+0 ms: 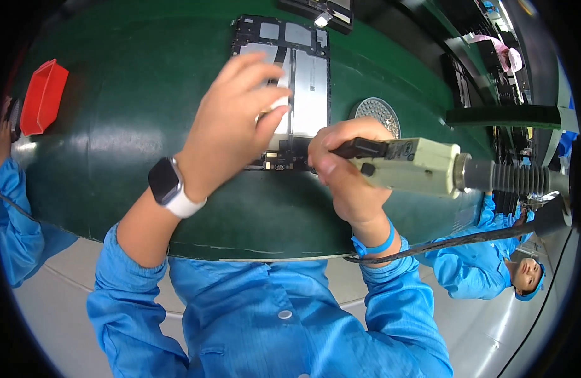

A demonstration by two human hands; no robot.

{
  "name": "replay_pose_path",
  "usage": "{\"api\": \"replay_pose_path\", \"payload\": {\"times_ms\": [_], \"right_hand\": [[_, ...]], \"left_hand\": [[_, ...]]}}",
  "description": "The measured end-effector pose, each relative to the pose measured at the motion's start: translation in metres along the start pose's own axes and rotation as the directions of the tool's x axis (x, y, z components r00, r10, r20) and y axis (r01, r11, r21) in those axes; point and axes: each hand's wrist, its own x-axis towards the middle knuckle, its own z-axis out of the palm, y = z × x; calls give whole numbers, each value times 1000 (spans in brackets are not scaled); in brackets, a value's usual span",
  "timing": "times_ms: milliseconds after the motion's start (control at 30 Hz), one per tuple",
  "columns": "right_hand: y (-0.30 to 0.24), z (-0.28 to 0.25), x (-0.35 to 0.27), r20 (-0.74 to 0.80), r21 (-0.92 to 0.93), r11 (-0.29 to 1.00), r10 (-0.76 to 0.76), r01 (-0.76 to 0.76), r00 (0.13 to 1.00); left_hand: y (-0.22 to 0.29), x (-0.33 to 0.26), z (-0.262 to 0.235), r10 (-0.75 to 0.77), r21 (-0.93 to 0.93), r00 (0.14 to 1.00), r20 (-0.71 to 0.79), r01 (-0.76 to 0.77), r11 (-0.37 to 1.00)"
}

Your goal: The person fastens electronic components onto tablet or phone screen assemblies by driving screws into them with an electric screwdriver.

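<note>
An opened tablet (309, 88), with silver battery panels and a dark frame, lies flat on the green table. My left hand (233, 120) is over its left side, fingers loosely bent and apart; the thumb and index finger are near each other with a gap between. I cannot tell whether the fingertips touch the tablet. My right hand (350, 173) is closed around the front of a cream electric screwdriver (413, 167) with a black lever. The tool lies roughly level, its front end at the tablet's lower right corner, where my fingers hide its tip.
A round dish of small metal parts (378, 113) stands right of the tablet. A red bin (44, 97) is at far left, a black device (322, 12) at the back. The screwdriver's cable (454, 239) crosses my right wrist. Co-workers in blue sit at both sides.
</note>
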Motion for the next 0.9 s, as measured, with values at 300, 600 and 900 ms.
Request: {"api": "replay_pose_path", "payload": {"times_ms": [300,600,900], "right_hand": [[16,-9,10,-2,133,991,28,-28,1000],[24,-47,15,-195,412,911,104,-14,975],[27,-36,16,-292,213,975,4,61,956]], "left_hand": [[40,-13,3,24,-97,885,464,24,995],[38,-30,12,147,170,835,531,-275,947],[47,-41,25,11,59,947,320,-31,998]]}}
